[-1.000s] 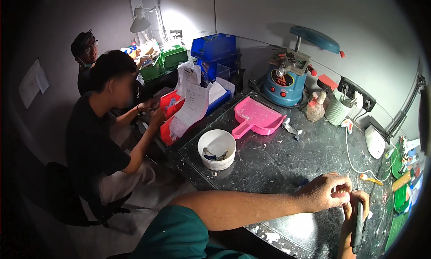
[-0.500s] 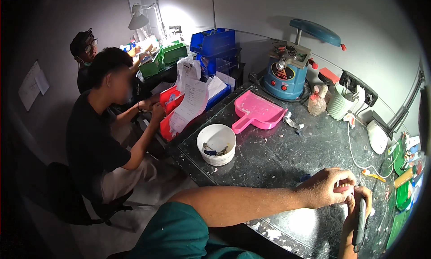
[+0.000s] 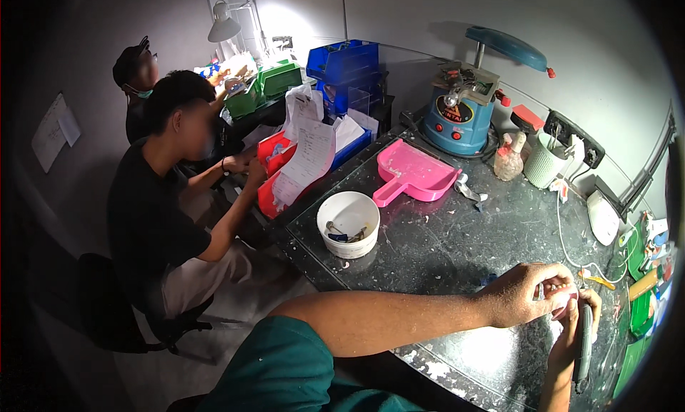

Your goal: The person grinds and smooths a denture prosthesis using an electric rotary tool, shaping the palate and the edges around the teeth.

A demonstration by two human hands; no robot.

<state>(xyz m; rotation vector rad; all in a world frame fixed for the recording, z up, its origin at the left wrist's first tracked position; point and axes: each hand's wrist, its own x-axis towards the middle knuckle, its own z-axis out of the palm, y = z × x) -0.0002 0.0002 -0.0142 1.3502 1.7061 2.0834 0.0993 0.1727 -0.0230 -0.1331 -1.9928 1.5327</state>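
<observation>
A small denture (image 3: 561, 296) with white teeth and a pink base is pinched in the fingers of my left hand (image 3: 523, 292), above the dark worktop. Just right of it, my right hand (image 3: 569, 333) has its fingers curled around a slim dark grey handpiece (image 3: 584, 348), which points up beside the denture. The right fingertips come close to the denture or touch it; I cannot tell which. The handpiece's working tip is hidden by the fingers. A bright patch of light falls on the worktop (image 3: 428, 248) below both hands.
On the worktop stand a white tub (image 3: 348, 226) with small metal parts, a pink dustpan (image 3: 414, 171), a blue machine (image 3: 457, 119), a bottle (image 3: 509, 162) and a pale green cup (image 3: 544, 166). A white cable (image 3: 564, 234) runs at right. Two co-workers (image 3: 168, 198) sit at left.
The denture has been turned a little and shows more of its teeth and pink base. Both hands have stayed close together, with the handpiece slightly further right. The view has shifted slightly.
</observation>
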